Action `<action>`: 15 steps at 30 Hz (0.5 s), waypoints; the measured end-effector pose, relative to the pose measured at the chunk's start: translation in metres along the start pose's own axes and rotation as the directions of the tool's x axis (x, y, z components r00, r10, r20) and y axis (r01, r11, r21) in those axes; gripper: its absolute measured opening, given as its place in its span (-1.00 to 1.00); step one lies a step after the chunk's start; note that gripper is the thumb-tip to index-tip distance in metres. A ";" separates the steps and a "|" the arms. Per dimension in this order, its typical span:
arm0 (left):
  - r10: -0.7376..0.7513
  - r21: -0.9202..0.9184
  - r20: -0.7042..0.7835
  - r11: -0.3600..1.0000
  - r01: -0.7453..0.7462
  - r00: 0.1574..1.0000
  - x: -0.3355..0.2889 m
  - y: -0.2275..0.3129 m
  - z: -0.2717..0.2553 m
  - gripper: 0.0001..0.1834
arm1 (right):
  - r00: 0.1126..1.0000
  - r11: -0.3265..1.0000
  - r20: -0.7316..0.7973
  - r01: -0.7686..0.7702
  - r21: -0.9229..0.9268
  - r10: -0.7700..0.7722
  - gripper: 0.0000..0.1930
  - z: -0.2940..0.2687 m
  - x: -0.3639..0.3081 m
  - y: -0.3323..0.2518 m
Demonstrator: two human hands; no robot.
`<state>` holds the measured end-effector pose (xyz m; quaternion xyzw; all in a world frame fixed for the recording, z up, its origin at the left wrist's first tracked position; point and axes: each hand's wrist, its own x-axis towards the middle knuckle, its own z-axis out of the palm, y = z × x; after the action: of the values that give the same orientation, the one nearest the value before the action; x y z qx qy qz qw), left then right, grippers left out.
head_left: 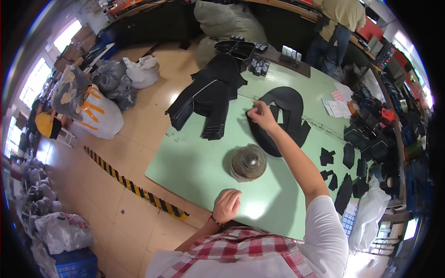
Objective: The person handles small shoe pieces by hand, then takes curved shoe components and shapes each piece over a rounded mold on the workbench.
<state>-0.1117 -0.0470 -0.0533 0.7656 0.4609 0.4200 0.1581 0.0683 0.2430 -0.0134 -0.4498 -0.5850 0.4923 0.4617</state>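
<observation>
My right hand [263, 116] reaches across the green table [185, 160], its fingers closed in a pinch at the left edge of a curved black sheet piece [292, 102]. Whatever lies between those fingertips is too small to make out. By the table's near edge rests my left hand [227, 206], fingers curled together, nothing visible in them. Between the two hands stands a round, stained pot [248, 163] with a domed top. Left of the curved piece lies a stack of black cut pieces [199, 99], fanned toward me.
Small black scraps [327, 156] and printed sheets [337, 108] lie on the right. Dark block-like parts [258, 66] sit at the far edge. A person [340, 28] stands beyond the table. Filled sacks [99, 113] and a striped floor strip [134, 187] are on the left.
</observation>
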 end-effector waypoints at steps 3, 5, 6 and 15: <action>0.000 0.003 0.007 1.000 0.000 1.000 -0.001 -0.004 -0.002 -0.79 | 0.989 0.986 -0.006 -0.147 -0.082 0.147 -0.67 -0.023 -0.056 -0.012; 0.040 -0.009 0.034 0.999 -0.040 0.999 0.002 -0.004 -0.002 -0.80 | 0.995 0.977 -0.078 -0.076 -0.197 0.062 -0.76 -0.027 -0.081 -0.039; 0.042 0.012 0.023 0.999 -0.043 0.999 0.002 -0.006 0.000 -0.79 | 0.994 0.949 -0.110 -0.011 -0.315 -0.025 -0.84 -0.022 -0.095 -0.056; 0.048 0.046 -0.043 0.998 -0.046 0.998 -0.006 -0.019 0.011 -0.80 | 0.750 0.301 0.130 0.410 -0.861 -0.649 -0.71 0.081 -0.165 -0.077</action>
<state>-0.1148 -0.0403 -0.0744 0.7701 0.4554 0.4301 0.1207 0.0108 0.0599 0.0394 -0.4503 -0.8002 -0.1019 0.3829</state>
